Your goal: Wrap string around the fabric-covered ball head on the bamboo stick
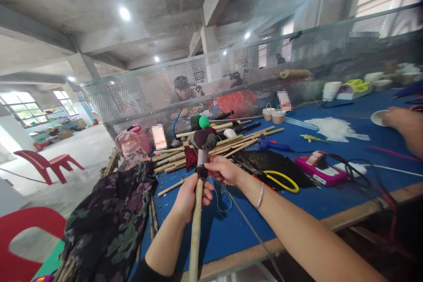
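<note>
My left hand (189,198) is closed round a pale wooden stick (196,238) just below its top, holding it upright. On top sits a rounded head wrapped in dark patterned cloth (203,140), with a grey neck (202,158) under it and a dark band at the joint. My right hand (224,169) pinches at this neck, thumb and finger together. A thin grey string (246,218) loops below the right hand and hangs over the table edge; exactly where it meets the fingers is hard to make out.
Several wooden sticks (211,152) lie behind on the blue table (238,224). Yellow-handled scissors (282,180), a blue glue gun (272,143) and a magenta power strip (322,171) are to the right. Dark floral cloth (109,220) drapes at left. Another person's hand (405,123) holds a white cup.
</note>
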